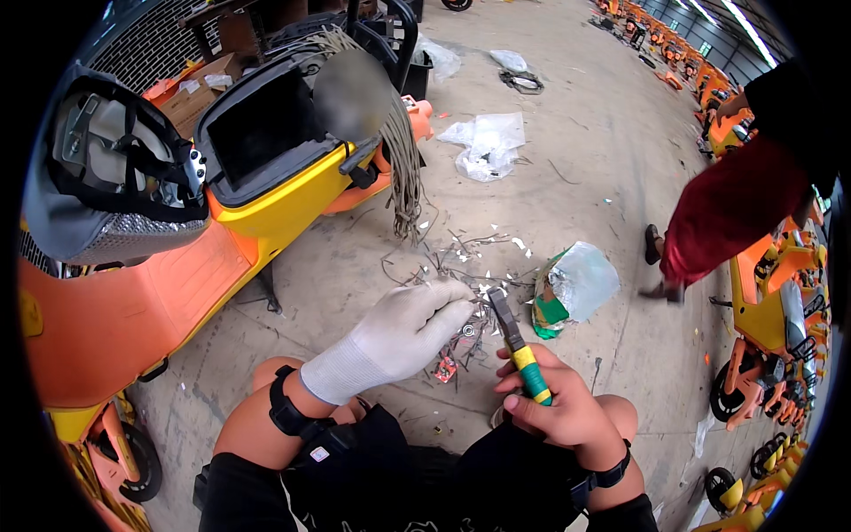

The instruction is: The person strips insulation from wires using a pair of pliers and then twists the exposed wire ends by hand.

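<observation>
My left hand (399, 332), in a white knitted glove, has thumb and forefinger pinched together; a thin dark piece seems to stick out at the tips, too small to name. My bare right hand (558, 399) grips pliers (522, 346) with green and yellow handles, their dark jaws pointing up beside the left fingertips. Below both hands, cut wire scraps (465, 352) and white chips lie scattered on the concrete floor. A bundle of long grey-brown cords (402, 166) hangs from the scooter at the upper left.
A yellow and orange scooter (286, 193) with an open seat compartment stands at left. Just right of the scraps sits a green bag with clear plastic (578, 286). Plastic film (488, 143) lies farther off. A person in dark red trousers (725, 206) is at right, near rows of scooters (764, 292).
</observation>
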### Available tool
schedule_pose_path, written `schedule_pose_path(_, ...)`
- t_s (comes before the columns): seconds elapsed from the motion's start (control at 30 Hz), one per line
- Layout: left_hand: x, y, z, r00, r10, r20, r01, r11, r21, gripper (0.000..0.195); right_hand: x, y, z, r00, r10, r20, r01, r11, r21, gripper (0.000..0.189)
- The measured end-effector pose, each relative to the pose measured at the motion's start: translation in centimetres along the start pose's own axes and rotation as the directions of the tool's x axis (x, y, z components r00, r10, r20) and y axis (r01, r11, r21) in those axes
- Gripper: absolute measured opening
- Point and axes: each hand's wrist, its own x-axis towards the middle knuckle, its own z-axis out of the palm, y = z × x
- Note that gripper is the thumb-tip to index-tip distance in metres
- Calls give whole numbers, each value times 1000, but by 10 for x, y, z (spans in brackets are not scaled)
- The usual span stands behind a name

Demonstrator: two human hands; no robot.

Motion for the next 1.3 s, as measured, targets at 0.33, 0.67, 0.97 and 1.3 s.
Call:
schedule_pose_path(0.33, 2, 0, 5, 994, -107, 30, 110, 986, -126, 31, 2, -6, 10, 977, -64, -204, -18, 926, -376, 21)
schedule_pose_path(0.67, 1, -1, 6, 972, -189, 142, 230, 894, -384, 32, 5, 2, 12, 954, -207, -218, 35, 797, -603, 23)
schedule_pose_path(0.97, 1, 0, 4, 971, -167, 173, 223, 895, -385, 31, 5, -2, 10, 975, -93, -202, 5, 916, -400, 17)
schedule_pose_path(1.3, 1, -6, 1, 989, -78, 126, 105, 969, -226, 28, -7, -4, -5, 973, 160, 169, -208, 922, 327, 14)
